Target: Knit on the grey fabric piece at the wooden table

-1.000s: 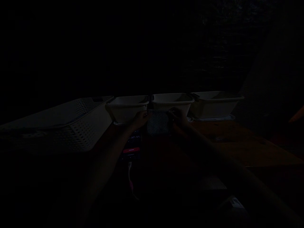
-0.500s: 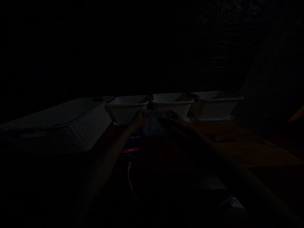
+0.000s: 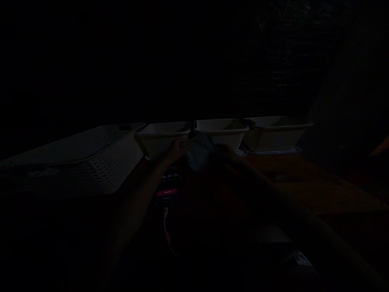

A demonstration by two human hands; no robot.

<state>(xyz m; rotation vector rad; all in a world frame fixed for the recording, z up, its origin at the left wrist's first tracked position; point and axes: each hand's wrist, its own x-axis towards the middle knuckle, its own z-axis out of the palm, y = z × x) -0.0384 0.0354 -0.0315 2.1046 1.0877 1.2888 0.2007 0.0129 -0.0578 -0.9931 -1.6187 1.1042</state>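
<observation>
A: What do the hands have?

B: The left hand (image 3: 178,149) and the right hand (image 3: 226,152) hold a small pale patterned piece of cloth (image 3: 199,156) between them, lifted a little above the brown wooden tabletop (image 3: 304,186). The left grip is closed on the cloth's upper left edge. The right hand touches its right side, but it is too dark to tell how its grip stands.

A: Where is the cloth relative to the tubs?

B: Just in front of the row of three white rectangular plastic tubs (image 3: 220,132), about level with the gap between the left and middle ones.

A: Anything else nearby?

B: A dark phone with a lit screen (image 3: 168,184) lies flat below the left hand, a white cable (image 3: 166,227) running from its near end. A large white perforated plastic basket (image 3: 91,160) sits to the left, beside the tubs.
</observation>
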